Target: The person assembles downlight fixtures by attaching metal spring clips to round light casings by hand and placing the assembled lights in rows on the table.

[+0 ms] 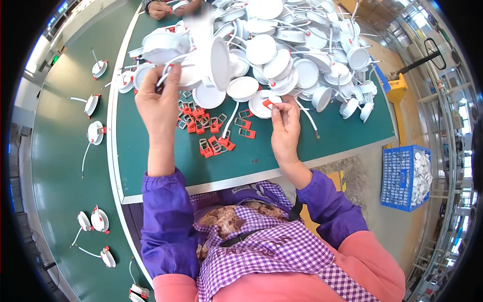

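Raised over the table's left part, my left hand [160,100] grips a white round downlight [218,64] by its cable side; its fingertips are partly hidden behind white parts. My right hand [285,128] is closed in a pinch on a small red clip [267,103], in front of a white disc-shaped lamp. Between my hands, several red spring clips [190,125] with metal loops lie scattered on the green table [261,163]. Just beyond them rises a large heap of white downlights [307,73] with loose white cables.
To the left, a green conveyor belt [60,166] carries spaced-out downlights [95,132] fitted with red clips. Another person's hands [160,10] work at the far left edge. On the floor at right stand a blue crate [402,178] of white parts and a yellow pallet jack [397,88].
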